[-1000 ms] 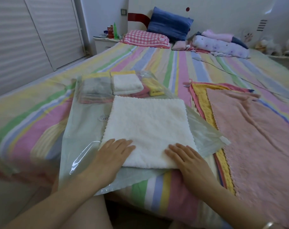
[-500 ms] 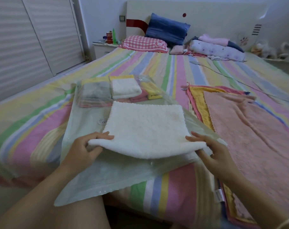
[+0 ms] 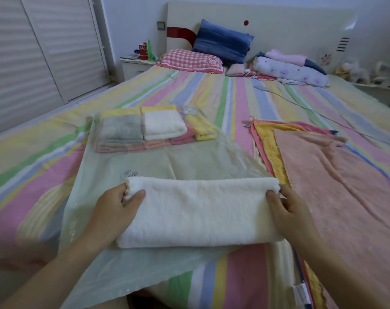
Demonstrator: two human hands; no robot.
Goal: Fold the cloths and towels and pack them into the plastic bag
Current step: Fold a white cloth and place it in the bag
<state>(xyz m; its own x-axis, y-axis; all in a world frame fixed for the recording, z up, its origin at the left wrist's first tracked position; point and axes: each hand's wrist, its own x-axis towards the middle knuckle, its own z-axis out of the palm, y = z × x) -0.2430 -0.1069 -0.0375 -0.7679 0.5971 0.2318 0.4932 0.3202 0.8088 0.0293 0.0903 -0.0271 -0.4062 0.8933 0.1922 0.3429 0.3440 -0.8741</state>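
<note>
A white towel point(image 3: 200, 210) lies folded in half on the clear plastic bag point(image 3: 167, 159), near the bed's front edge. My left hand point(image 3: 113, 210) pinches the towel's far left corner, thumb on top. At the far right corner my right hand point(image 3: 287, 210) pinches it the same way. Inside the bag's far end sit several folded cloths point(image 3: 149, 128): grey, white, pink and yellow. To the right, a pink towel point(image 3: 337, 181) lies spread over a yellow one point(image 3: 270, 143) and a darker pink one.
The striped bedsheet point(image 3: 234, 101) stretches back to pillows point(image 3: 220, 45) and rolled bedding point(image 3: 290, 70) at the headboard. A thin cable point(image 3: 301, 105) runs across the bed behind the spread towels. A nightstand point(image 3: 136, 65) with bottles stands at the back left beside slatted doors.
Both hands went from pressing flat on the spread white towel to lifting its near edge and bringing it over to the far edge, leaving it folded in half.
</note>
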